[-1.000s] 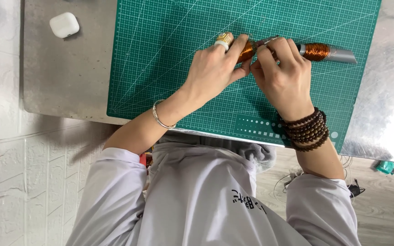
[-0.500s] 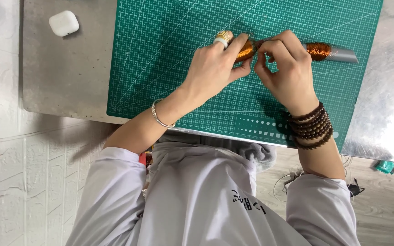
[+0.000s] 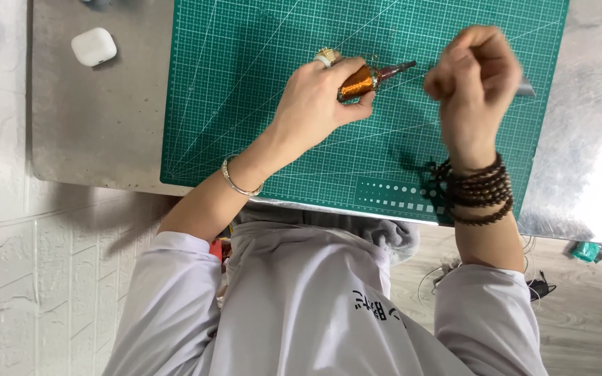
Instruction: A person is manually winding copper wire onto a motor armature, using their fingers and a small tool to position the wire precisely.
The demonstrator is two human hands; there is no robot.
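Note:
My left hand (image 3: pixel 315 104) is shut on a copper-wire coil (image 3: pixel 357 82) with a dark thin rod (image 3: pixel 397 68) sticking out to the right, just over the green cutting mat (image 3: pixel 245 104). It wears a ring and a silver bangle (image 3: pixel 235 182). My right hand (image 3: pixel 472 80) is raised above the mat to the right of the rod, apart from it, its fingers pinched together with nothing visible in them. A grey tip (image 3: pixel 528 88) of another part shows on the mat behind that hand; the remainder is hidden. Dark bead bracelets (image 3: pixel 479 191) wrap the right wrist.
The mat lies on a grey metal tabletop (image 3: pixel 92 125). A small white rounded case (image 3: pixel 94 47) sits at the table's far left. On the wooden floor to the right are a small green object (image 3: pixel 585 251) and tangled cables (image 3: pixel 538 285).
Both hands were together on one long piece with copper coils. Now my right hand has lifted off to the right, and my left hand holds a coil section with a bare rod end.

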